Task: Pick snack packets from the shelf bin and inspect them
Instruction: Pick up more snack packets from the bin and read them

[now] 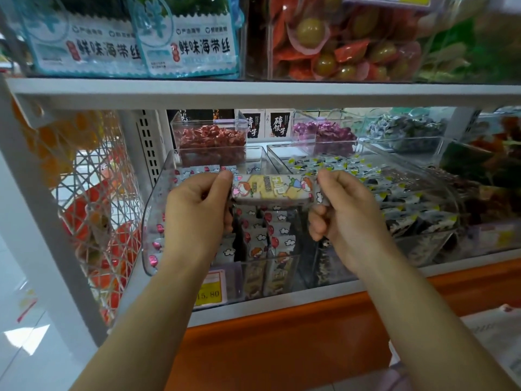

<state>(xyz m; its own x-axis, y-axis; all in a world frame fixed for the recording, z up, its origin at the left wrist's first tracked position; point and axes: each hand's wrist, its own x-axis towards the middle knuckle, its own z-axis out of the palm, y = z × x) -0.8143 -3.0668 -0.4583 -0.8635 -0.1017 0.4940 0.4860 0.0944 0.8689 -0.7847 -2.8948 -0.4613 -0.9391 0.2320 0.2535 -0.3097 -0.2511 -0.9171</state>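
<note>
Step in hand: you are on the inspecting part; one snack packet point(273, 187) is out of the bin and held up in front of you.
Packet position: it lies level, printed cartoon face toward you, above the open front of the clear bin point(152, 221) and clear of the packets below.
Left hand point(197, 210): your thumb and forefinger pinch the packet's left end, and the other fingers are curled under.
Right hand point(346, 210): it pinches the right end in the same way, with the lower fingers folded into the palm.
Bin contents: more packets of the same print point(262, 238) stand on edge inside, directly beneath your hands.
Neighbour: the bin to the right point(394, 193) holds darker packets and sits just beside this one.
Price tag point(211, 289): it is a yellow label on the bin's front, below your left wrist.
Progress, as a judgement: one packet is under check and many are not yet picked.
Next move calls for: likely turning the packet over to read the back and check the seals. Keep both pinches on the end seams, not the filled middle.
After that: you return it or set it aside, which needs one hand to let go. I cannot tell which place is meant.
</note>
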